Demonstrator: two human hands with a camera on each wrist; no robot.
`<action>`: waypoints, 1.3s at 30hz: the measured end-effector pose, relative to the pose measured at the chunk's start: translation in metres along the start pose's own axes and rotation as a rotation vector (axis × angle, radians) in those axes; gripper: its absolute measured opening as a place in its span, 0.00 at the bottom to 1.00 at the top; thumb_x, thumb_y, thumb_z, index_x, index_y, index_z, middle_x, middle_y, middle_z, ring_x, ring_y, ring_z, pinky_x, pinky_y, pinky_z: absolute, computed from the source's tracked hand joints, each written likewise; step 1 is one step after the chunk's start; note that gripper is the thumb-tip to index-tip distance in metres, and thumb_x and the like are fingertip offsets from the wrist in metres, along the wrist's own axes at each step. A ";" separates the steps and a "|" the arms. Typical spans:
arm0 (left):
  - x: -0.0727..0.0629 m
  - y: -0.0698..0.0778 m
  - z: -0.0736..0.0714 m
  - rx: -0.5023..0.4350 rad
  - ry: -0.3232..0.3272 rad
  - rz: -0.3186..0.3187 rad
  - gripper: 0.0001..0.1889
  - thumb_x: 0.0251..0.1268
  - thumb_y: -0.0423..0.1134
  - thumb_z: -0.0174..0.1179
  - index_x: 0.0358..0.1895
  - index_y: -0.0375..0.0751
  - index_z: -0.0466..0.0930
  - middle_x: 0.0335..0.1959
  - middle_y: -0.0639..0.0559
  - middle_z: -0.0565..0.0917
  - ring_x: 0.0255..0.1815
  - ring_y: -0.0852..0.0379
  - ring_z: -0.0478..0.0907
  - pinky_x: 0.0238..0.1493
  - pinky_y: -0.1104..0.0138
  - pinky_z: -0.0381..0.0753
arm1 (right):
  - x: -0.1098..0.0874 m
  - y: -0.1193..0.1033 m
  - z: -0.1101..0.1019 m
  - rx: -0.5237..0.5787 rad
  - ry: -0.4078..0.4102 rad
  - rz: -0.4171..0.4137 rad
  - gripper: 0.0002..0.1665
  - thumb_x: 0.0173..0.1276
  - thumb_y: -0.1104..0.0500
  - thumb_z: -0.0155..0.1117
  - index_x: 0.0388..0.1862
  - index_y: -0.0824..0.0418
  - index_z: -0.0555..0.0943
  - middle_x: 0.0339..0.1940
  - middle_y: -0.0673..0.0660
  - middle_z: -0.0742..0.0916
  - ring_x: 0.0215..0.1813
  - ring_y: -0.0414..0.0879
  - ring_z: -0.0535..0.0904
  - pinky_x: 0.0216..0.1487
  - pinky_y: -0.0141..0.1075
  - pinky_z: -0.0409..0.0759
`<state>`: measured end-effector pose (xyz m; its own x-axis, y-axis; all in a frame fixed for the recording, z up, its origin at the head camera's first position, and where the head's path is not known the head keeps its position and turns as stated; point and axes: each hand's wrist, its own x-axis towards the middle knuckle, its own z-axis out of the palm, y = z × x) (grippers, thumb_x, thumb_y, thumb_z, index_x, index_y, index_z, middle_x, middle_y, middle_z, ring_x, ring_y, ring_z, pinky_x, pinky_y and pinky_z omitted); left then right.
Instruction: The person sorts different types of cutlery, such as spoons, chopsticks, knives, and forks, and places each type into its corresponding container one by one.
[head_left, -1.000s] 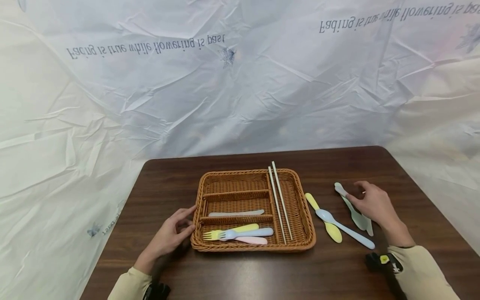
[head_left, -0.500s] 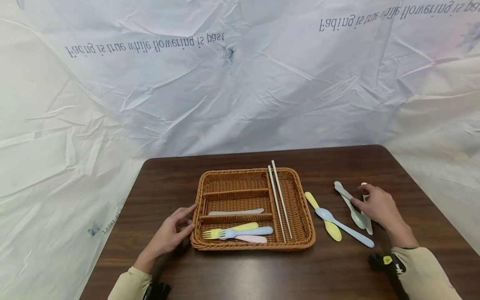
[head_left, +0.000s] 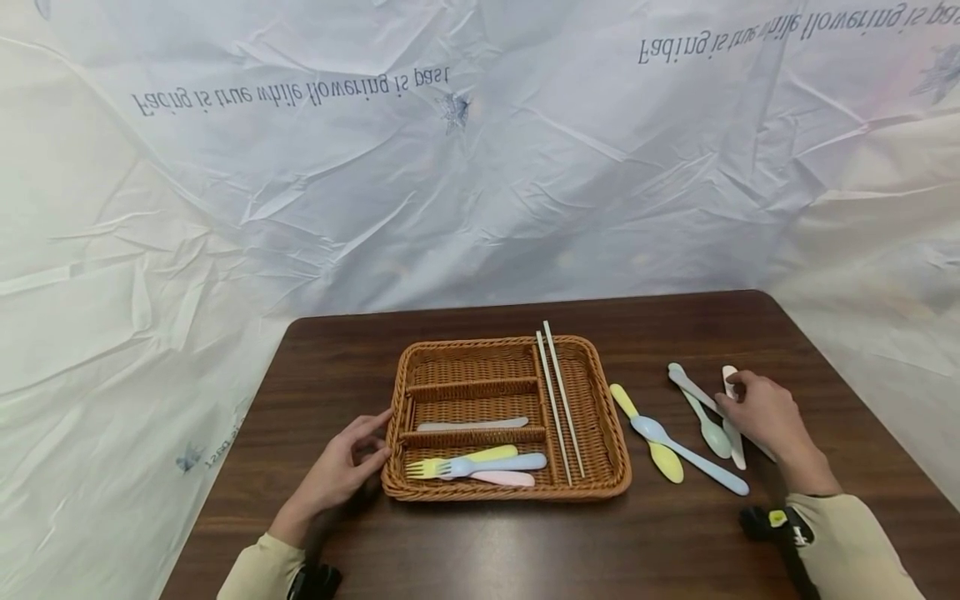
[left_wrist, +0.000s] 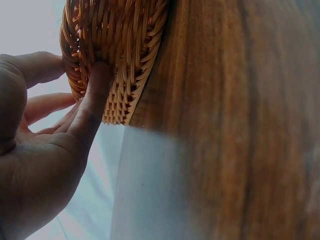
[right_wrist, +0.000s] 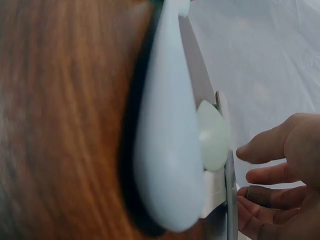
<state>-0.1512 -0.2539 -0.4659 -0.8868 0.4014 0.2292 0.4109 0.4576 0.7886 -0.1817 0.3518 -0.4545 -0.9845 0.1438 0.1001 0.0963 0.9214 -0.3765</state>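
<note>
My left hand [head_left: 341,467] touches the left side of a brown wicker cutlery basket [head_left: 618,467]; in the left wrist view its thumb and fingers rest against the woven wall [left_wrist: 120,45]. My right hand [head_left: 768,417] hovers over a greyish knife [head_left: 695,390] that lies across a pale green spoon [head_left: 715,437] and a pinkish-white knife [head_left: 738,450]. The right wrist view has the thumb and fingers relaxed, with a small gap to the greyish knife [right_wrist: 231,200]. A light blue spoon [head_left: 697,462] lies across a yellow spoon [head_left: 667,462], right of the basket.
Inside the basket's front compartment are a yellow fork [head_left: 491,455], a blue fork [head_left: 528,463] and a pink-handled piece [head_left: 510,480]. A pale knife [head_left: 480,425] occupies the middle one. Two white chopsticks [head_left: 564,400] stick out past the back rim. Behind the table hangs white sheeting [head_left: 480,208].
My right hand has shifted right and slightly nearer along the greyish knife, uncovering more of it and the pinkish-white knife's far end. The left hand and the basket stay put.
</note>
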 end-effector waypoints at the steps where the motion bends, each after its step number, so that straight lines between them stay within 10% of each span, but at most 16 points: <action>1: 0.000 0.000 0.000 -0.009 -0.003 0.000 0.30 0.65 0.26 0.60 0.70 0.30 0.65 0.54 0.38 0.75 0.40 0.61 0.80 0.32 0.70 0.79 | 0.000 0.000 0.000 -0.003 -0.002 0.003 0.27 0.64 0.57 0.63 0.51 0.79 0.73 0.33 0.70 0.82 0.35 0.65 0.77 0.32 0.55 0.72; 39: -0.001 0.000 -0.001 -0.041 -0.019 -0.027 0.29 0.68 0.32 0.60 0.71 0.35 0.65 0.55 0.40 0.75 0.40 0.62 0.80 0.32 0.69 0.79 | 0.006 -0.007 -0.005 0.007 -0.017 -0.006 0.22 0.61 0.63 0.64 0.51 0.75 0.78 0.38 0.71 0.84 0.31 0.58 0.79 0.25 0.42 0.72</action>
<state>-0.1507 -0.2553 -0.4653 -0.8931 0.4047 0.1964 0.3771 0.4357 0.8173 -0.1881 0.3478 -0.4468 -0.9874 0.1323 0.0866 0.0897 0.9196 -0.3825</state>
